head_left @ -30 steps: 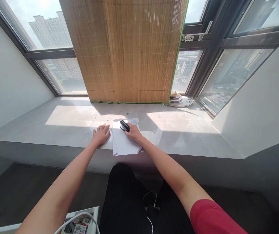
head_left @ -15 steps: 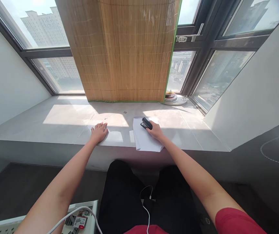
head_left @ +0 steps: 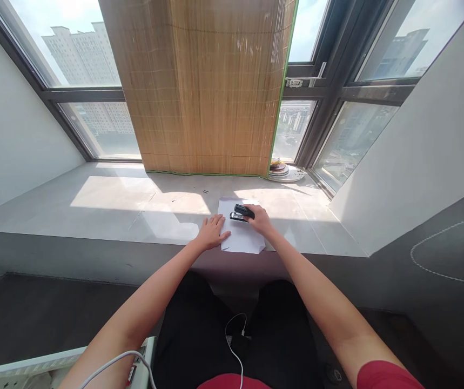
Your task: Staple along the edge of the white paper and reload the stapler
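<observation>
A black stapler [head_left: 241,212] is gripped in my right hand [head_left: 261,220], its jaws pointing left over white paper [head_left: 243,239]. The paper lies on the pale window ledge [head_left: 167,224], reaching its front edge. My left hand [head_left: 212,232] rests at the paper's left edge, fingers stretched out and holding nothing. Whether the stapler touches the paper I cannot tell.
A bamboo blind [head_left: 215,97] hangs over the window behind the ledge. Stacked plates [head_left: 284,172] stand at the back right. A white basket [head_left: 33,367] is at lower left, and a white cable [head_left: 114,359] crosses my left arm.
My left hand has moved right, from the bare ledge to the paper's left edge. The stapler has turned to lie more level, still in my right hand. The view has shifted slightly.
</observation>
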Demonstrator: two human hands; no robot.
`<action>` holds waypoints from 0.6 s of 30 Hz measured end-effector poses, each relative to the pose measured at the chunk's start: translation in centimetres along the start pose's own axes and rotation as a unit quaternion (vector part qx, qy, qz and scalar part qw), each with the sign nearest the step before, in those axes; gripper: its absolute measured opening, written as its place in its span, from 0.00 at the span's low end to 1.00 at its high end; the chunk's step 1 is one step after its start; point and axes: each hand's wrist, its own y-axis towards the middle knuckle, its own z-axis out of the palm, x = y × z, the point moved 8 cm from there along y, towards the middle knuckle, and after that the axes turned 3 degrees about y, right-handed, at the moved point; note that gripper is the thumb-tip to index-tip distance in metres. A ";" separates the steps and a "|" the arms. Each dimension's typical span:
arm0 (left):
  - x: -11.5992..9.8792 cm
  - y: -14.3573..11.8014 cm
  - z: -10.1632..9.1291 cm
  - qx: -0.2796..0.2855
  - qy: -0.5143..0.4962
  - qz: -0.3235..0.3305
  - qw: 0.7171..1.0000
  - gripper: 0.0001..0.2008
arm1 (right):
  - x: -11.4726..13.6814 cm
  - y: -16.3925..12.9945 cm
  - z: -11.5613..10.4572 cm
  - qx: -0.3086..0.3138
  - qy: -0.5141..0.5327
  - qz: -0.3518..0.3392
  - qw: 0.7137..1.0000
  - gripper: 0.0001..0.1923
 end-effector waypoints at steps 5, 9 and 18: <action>0.2 -0.1 -0.3 -0.030 0.011 -0.018 0.999 0.29 | 0.1 -0.9 0.9 0.040 0.006 -0.023 0.999 0.27; 0.1 -0.4 -0.6 -0.042 -0.011 -0.013 0.999 0.27 | 0.8 -2.8 -1.0 -0.047 0.006 -0.043 0.998 0.28; 0.7 -0.1 -0.1 -0.056 -0.114 -0.005 0.992 0.29 | -1.1 -5.7 -4.5 -0.179 -0.005 0.061 0.982 0.21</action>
